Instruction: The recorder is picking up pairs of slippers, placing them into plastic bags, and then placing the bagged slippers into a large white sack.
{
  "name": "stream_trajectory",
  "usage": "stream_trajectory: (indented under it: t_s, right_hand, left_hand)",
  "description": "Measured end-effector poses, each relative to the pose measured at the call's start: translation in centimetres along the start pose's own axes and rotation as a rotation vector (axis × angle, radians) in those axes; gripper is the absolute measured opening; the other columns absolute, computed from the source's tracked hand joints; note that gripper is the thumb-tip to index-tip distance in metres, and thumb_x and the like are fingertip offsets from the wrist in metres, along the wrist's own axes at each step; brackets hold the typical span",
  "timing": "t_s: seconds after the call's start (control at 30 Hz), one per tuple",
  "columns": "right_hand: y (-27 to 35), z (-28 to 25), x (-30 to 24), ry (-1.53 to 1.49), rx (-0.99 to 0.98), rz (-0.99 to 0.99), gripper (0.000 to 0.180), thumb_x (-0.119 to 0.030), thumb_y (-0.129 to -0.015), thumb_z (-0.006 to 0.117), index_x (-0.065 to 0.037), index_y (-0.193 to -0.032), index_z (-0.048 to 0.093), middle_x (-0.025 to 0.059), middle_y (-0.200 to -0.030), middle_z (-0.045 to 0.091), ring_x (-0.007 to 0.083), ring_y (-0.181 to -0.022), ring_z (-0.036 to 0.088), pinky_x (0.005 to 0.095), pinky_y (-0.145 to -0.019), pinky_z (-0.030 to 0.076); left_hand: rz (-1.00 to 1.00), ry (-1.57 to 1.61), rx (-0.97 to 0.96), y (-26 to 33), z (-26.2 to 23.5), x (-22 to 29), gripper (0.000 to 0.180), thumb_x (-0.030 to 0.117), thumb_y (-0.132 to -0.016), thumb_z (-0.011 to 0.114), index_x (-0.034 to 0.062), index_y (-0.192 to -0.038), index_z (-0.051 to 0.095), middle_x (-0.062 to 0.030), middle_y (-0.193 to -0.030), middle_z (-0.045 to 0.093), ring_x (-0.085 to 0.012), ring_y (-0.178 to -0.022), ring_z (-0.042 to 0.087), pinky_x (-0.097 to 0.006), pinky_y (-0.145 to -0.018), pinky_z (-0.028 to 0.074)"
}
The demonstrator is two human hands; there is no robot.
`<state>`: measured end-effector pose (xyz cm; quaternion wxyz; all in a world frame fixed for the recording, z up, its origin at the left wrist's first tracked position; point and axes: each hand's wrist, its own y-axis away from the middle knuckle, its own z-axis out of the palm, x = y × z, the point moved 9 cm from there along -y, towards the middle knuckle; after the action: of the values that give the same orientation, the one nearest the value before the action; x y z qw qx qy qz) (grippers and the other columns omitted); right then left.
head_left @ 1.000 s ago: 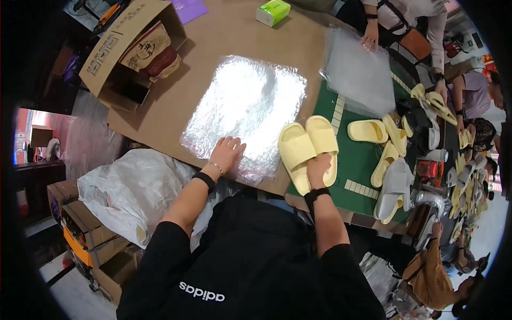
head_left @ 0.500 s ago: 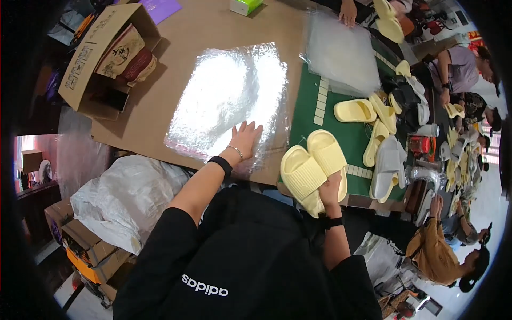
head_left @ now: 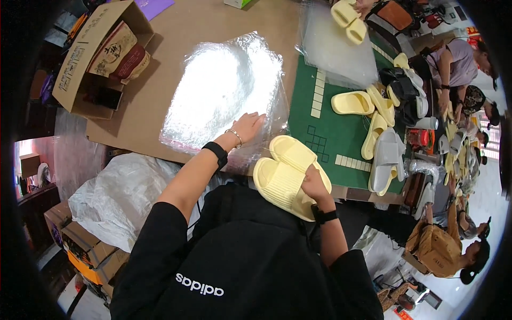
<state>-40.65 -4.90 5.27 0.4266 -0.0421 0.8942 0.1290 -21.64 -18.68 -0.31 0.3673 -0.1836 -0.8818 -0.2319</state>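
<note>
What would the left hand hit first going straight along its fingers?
Beyond the shiny plastic sheets beneath the left hand, probably the green mat; height is unclear, so it might pass above.

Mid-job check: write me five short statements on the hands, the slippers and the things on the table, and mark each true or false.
1. The right hand holds a pair of yellow slippers. True.
2. The open cardboard box is to the left of the shiny plastic. True.
3. Both hands grip the yellow slippers. False: only the right hand does; the left hand lies at the lower right part of the shiny plastic.
4. A grey slipper is over the right part of the green mat. True.
5. The cardboard box sits on the green mat. False: it is on the brown tabletop, at its left side.
</note>
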Motion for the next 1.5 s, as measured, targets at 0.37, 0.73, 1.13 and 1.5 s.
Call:
stream_trajectory:
  t_s: [0.37, 0.73, 1.13, 1.5]
  right_hand:
    - [-2.9, 2.1, 0.0, 0.213, 0.157, -0.036, 0.012, -0.008, -0.06, 0.057, 0.001, -0.066, 0.056, 0.0175, -0.074, 0.052, 0.0348, -0.075, 0.05, 0.0431, -0.064, 0.036]
    - [-0.3, -1.4, 1.2, 0.455, 0.167, 0.177, 0.012, -0.011, -0.062, 0.056, 0.001, -0.067, 0.056, 0.0144, -0.082, 0.054, 0.031, -0.087, 0.048, 0.0424, -0.073, 0.033]
    - [-0.4, -2.0, -2.3, 0.013, 0.21, -0.139, 0.015, -0.006, -0.055, 0.059, 0.001, -0.069, 0.057, 0.0186, -0.069, 0.053, 0.0374, -0.068, 0.05, 0.0459, -0.062, 0.039]
    - [-6.3, 1.2, -7.1, 0.533, 0.266, -0.132, 0.013, -0.012, -0.06, 0.059, 0.0, -0.066, 0.059, 0.0139, -0.077, 0.055, 0.0286, -0.083, 0.051, 0.0415, -0.071, 0.035]
  left_hand:
    - [-0.029, -0.32, -0.113, 1.0, 0.4, 1.9, 0.045, 0.038, -0.089, 0.035, 0.0278, -0.134, 0.033, -0.0087, -0.141, 0.027, -0.038, -0.129, 0.022, -0.067, -0.096, 0.016]
    - [0.047, -0.55, 0.038, 3.2, -0.6, -0.6, 0.067, 0.031, -0.079, 0.058, 0.0179, -0.136, 0.026, -0.0127, -0.14, 0.026, -0.0337, -0.13, 0.021, -0.045, -0.105, 0.022]
    - [0.077, -0.447, 0.166, 2.5, -1.2, 0.2, 0.043, 0.025, -0.092, 0.036, 0.0151, -0.133, 0.032, -0.0093, -0.138, 0.031, -0.0304, -0.128, 0.026, -0.046, -0.104, 0.02]
    - [0.302, -0.45, 0.099, 4.2, -2.1, 7.5, 0.046, 0.027, -0.093, 0.032, 0.0184, -0.138, 0.027, -0.0087, -0.141, 0.027, -0.0309, -0.131, 0.021, -0.051, -0.105, 0.016]
